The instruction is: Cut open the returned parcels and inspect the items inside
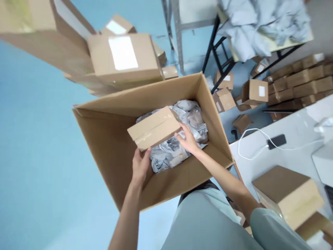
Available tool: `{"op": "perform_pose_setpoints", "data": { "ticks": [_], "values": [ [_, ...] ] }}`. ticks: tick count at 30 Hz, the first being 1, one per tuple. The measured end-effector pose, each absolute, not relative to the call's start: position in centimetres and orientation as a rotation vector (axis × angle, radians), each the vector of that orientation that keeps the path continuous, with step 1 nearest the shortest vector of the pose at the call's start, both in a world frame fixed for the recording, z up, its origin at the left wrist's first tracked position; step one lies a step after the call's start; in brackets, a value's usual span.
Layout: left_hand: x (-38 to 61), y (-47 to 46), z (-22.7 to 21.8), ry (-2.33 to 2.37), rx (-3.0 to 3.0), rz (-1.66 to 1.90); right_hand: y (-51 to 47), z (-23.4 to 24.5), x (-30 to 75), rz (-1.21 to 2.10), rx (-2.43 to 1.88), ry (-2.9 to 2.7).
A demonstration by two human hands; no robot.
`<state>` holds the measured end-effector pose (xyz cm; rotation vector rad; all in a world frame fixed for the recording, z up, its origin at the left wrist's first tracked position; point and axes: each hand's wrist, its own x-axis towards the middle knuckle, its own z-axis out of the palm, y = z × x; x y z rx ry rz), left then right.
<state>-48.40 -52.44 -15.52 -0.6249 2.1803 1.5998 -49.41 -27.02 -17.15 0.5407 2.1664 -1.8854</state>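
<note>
A small taped cardboard box (155,127) is held between my two hands, inside a large open carton (109,149). My left hand (141,164) grips its near left corner, thumb and fingers on either side. My right hand (187,139) holds its right end, with the fingertips pressed against that end. Beneath the small box lie several crumpled grey plastic mailing bags (169,152) on the right side of the carton's floor. Whether the small box touches the bags I cannot tell.
Labelled cardboard boxes (125,57) stand beyond the carton. At the upper right, grey bags (249,27) cover a table. A white desk (296,139) carries a white cable (249,130), a black device (277,141) and a brown box (286,194). Stacked boxes (301,81) line the right.
</note>
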Motion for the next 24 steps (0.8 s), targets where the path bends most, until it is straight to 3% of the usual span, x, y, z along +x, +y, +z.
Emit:
{"op": "perform_pose_setpoints", "data": {
  "ticks": [3,6,12,16,24],
  "values": [
    [-44.9,-49.5,-8.2,2.253,-0.637,1.48,-24.9,-8.7,-42.9,-1.917,0.516,2.34],
    [-42.5,-45.4,-2.2,2.247,-0.373,1.585,-22.6,-1.0,-36.6,-1.93,0.701,2.548],
    [-38.3,-33.4,5.1,1.983,0.391,1.643,-16.8,10.7,-23.1,-1.853,1.434,2.905],
    [-32.3,-26.6,9.4,1.741,0.758,1.524,-15.4,14.2,-11.9,-1.793,2.101,2.923],
    [-13.3,-19.0,13.2,1.387,1.308,1.179,-14.3,13.9,11.8,-1.439,3.337,2.446]
  ]
}}
